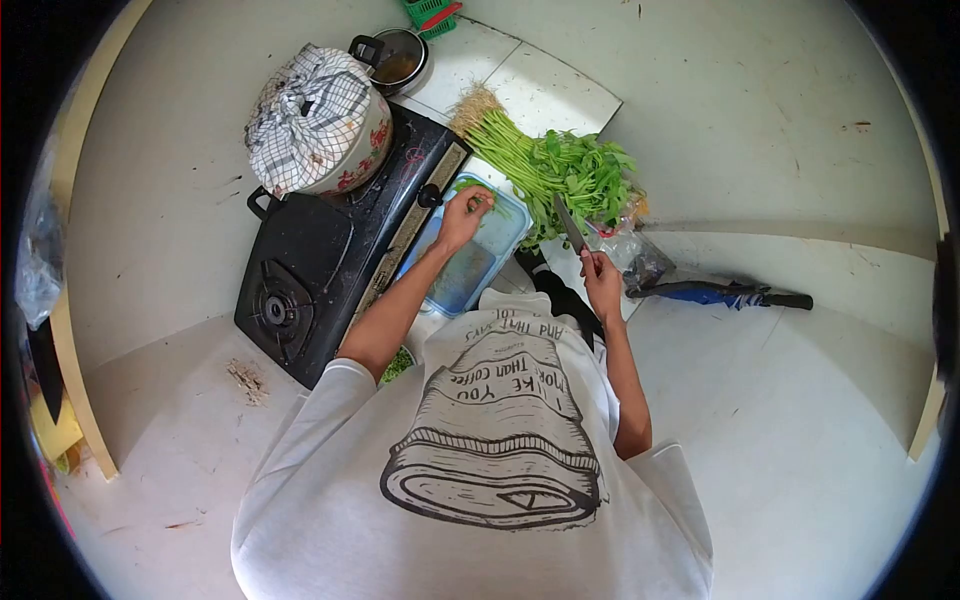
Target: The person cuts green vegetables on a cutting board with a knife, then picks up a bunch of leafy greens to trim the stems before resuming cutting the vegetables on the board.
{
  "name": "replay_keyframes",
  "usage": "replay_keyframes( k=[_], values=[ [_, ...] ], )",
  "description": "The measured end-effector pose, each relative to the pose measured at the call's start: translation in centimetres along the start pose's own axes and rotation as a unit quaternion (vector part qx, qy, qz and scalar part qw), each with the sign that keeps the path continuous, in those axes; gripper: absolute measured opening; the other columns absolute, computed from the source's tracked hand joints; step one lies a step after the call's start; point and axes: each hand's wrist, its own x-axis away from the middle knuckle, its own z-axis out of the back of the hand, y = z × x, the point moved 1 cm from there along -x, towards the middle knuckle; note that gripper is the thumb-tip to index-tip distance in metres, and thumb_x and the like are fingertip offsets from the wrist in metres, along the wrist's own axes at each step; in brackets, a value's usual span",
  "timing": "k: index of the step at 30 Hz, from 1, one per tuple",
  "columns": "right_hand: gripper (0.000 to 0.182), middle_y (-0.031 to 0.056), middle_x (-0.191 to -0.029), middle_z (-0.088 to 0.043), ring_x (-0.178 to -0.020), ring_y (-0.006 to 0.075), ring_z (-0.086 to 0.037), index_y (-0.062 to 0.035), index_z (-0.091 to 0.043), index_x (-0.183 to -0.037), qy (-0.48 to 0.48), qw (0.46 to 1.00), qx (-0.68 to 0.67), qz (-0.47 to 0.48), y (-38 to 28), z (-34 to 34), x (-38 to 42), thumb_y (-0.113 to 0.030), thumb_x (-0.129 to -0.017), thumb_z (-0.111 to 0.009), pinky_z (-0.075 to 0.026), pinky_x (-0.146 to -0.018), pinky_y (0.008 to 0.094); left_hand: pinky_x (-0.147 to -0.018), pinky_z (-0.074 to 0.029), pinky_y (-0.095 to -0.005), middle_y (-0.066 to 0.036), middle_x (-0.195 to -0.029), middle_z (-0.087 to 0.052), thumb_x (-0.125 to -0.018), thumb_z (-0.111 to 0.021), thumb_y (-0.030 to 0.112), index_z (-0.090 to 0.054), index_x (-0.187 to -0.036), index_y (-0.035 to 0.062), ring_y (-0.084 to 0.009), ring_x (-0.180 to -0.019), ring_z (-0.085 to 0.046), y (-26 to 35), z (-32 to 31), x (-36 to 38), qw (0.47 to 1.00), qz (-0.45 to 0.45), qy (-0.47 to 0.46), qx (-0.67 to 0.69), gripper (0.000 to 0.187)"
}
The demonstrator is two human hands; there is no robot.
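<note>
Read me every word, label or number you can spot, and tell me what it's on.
"I …KE YOU": white shirt, upside down, partly lost in folds.
"MORE THAN COFFEE": same shirt.
"AND THAT SAYS A LOT": same shirt.
Too small to read: another shirt line, markings on the stove.

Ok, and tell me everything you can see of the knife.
The knife has a slim grey blade that looks like metal. The right hand holds it by the handle, which is mostly hidden. The blade points forward and slightly left, beside or over the leafy greens; whether it touches them is unclear.
</note>
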Motion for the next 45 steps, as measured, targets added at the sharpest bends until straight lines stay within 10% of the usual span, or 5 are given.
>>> replay_keyframes(
  k=[13,24,33,45],
  values=[
    [0.04,0.0024,-0.07,-0.063,-0.061,0.0099,-0.054,-0.0001,-0.067,-0.098,-0.085,0.995,-0.046,0.032,-2.5,-1.5,-4.0,-0.039,-0.106,-0.063,-0.044,-0.059,0.0296,-0.099,-0.046,-0.0287,-0.007,-0.113,-0.075,-0.105,-0.063,0.017,-0.063,-0.121,0.0068,-0.0104,-0.102,-0.065,1.3,2.0,0.9,0.971,0.045,0.08,0.219,0.018],
    [0.025,-0.0027,-0.076,-0.06,-0.066,0.0057,-0.049,-0.0031,-0.063,-0.099,-0.234,0.964,-0.114,0.058,-11.1,-3.5,-7.3,-0.028,-0.103,-0.069,-0.04,-0.06,0.0252,-0.085,-0.052,-0.0285,-0.006,-0.101,-0.069,-0.104,-0.065,0.015,-0.063,-0.116,0.0018,-0.0147,-0.092,-0.068,6.3,2.1,5.1,0.926,0.047,0.139,0.349,0.018],
    [0.03,0.0113,-0.111,-0.076,-0.103,0.0129,-0.069,0.005,-0.063,-0.12,-0.354,0.906,-0.152,0.176,-21.0,-8.5,-8.2,-0.009,-0.097,-0.075,-0.052,-0.096,0.0292,-0.085,-0.054,-0.0306,-0.007,-0.099,-0.068,-0.103,-0.064,0.01,-0.065,-0.109,0.001,-0.016,-0.089,-0.068,8.6,1.1,7.9,0.908,0.029,0.192,0.372,0.011],
    [0.034,0.0093,-0.101,-0.078,-0.086,0.0099,-0.068,0.0037,-0.063,-0.121,-0.485,0.856,-0.047,0.172,-22.1,-12.2,-8.0,-0.012,-0.095,-0.078,-0.051,-0.078,0.0258,-0.096,-0.063,-0.0362,-0.011,-0.104,-0.063,-0.106,-0.056,0.01,-0.06,-0.112,-0.0015,-0.0238,-0.1,-0.072,8.5,0.1,12.3,0.795,0.109,0.236,0.549,0.013]
  ],
)
